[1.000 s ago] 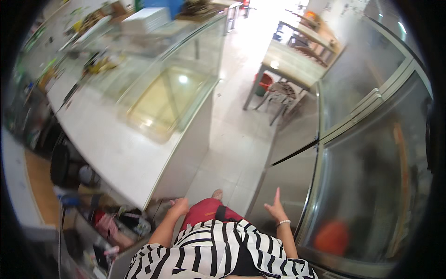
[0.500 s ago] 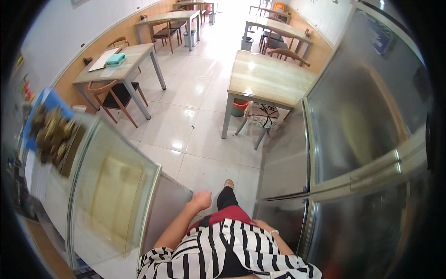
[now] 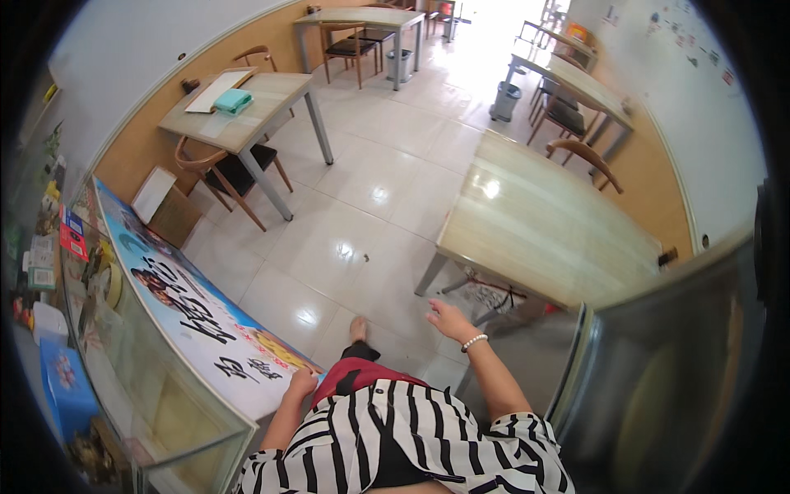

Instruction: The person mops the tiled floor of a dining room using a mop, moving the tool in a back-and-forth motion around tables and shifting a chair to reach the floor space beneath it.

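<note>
Low at my left side, my left hand (image 3: 304, 383) is curled closed, and nothing shows in it. It hangs beside the printed front panel (image 3: 222, 321) of the glass display counter (image 3: 173, 399); whether it touches the panel I cannot tell. My right hand (image 3: 450, 319), with a white bead bracelet (image 3: 475, 342) at the wrist, reaches forward with its fingers loosely apart and holds nothing. It is nearest to the wooden-topped table (image 3: 543, 222) ahead on the right. A cloth-covered stool (image 3: 492, 295) shows partly under that table.
A steel-framed fridge (image 3: 666, 370) stands close on my right. On the left are a table (image 3: 284, 95) with a teal packet (image 3: 234, 101) and a wooden chair (image 3: 239, 177). Tiled floor (image 3: 354, 206) runs between the tables. A grey bin (image 3: 506, 100) stands farther back.
I have stepped forward past the counter's end, and the printed panel has come into view. My right hand has swung forward from my side; my left has dropped back. The right table is nearer.
</note>
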Action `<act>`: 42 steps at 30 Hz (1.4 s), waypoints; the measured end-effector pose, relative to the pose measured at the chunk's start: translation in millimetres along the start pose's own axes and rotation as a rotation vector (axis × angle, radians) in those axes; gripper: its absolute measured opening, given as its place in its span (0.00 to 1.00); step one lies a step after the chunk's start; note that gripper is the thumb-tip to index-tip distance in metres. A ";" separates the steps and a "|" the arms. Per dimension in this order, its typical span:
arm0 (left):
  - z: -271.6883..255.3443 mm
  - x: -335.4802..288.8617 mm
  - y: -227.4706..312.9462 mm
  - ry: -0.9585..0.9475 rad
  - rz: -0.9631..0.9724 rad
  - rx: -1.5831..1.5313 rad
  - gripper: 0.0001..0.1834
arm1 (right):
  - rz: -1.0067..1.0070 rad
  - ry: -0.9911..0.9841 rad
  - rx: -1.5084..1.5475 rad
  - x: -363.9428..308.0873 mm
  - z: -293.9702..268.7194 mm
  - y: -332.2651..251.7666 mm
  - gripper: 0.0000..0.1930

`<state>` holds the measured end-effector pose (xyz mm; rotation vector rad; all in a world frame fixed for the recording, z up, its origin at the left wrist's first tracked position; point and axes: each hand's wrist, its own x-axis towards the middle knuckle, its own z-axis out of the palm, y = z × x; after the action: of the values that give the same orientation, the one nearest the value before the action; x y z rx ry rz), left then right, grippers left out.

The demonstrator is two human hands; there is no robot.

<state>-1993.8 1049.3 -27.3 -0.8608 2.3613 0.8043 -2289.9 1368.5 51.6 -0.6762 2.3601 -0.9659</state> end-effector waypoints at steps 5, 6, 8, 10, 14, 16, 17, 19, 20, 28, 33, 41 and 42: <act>-44.2 97.5 5.3 -0.314 -0.042 0.044 0.22 | -0.008 0.007 -0.076 101.4 -38.0 -4.4 0.22; -58.7 126.0 8.4 -0.302 -0.027 0.110 0.23 | 0.002 0.016 -0.087 113.9 -42.6 3.6 0.22; -100.7 187.2 35.7 -0.278 0.062 0.227 0.26 | 0.141 -0.077 -0.080 145.4 -54.3 23.7 0.23; -140.4 262.5 51.7 -0.285 0.153 0.333 0.22 | 0.268 -0.105 0.005 174.7 -66.6 18.3 0.23; -237.6 396.6 157.6 -0.183 0.339 0.483 0.15 | 0.325 0.023 0.078 214.0 -80.7 30.7 0.23; -287.6 440.5 242.9 -0.083 0.383 0.427 0.14 | 0.383 0.041 0.085 223.1 -76.1 37.7 0.23; -307.2 464.0 276.7 -0.053 0.437 0.427 0.14 | 0.424 0.016 0.093 228.5 -73.1 45.6 0.23; -341.1 505.7 345.2 -0.014 0.557 0.369 0.16 | 0.568 -0.102 0.171 253.9 -86.4 49.0 0.24; -351.1 520.4 375.8 -0.010 0.620 0.311 0.16 | 0.673 -0.198 0.244 263.2 -98.4 39.8 0.24; -352.4 654.1 453.9 -0.184 0.764 0.299 0.18 | 0.758 -0.238 0.256 417.8 -185.9 45.0 0.28; -396.0 750.1 335.9 -0.444 0.217 0.504 0.16 | 0.441 -0.182 -0.154 603.3 -277.4 96.1 0.26; -458.0 842.6 291.9 -0.233 -0.252 0.358 0.14 | 0.070 0.008 -0.044 888.6 -465.1 41.2 0.25; -456.2 865.6 311.4 -0.262 -0.221 0.352 0.14 | 0.062 0.018 -0.056 918.9 -480.6 44.4 0.24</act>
<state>-2907.3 592.1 -131.2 -0.7934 2.0491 0.3709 -3284.8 1074.6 84.2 -0.6142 2.4170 -0.8855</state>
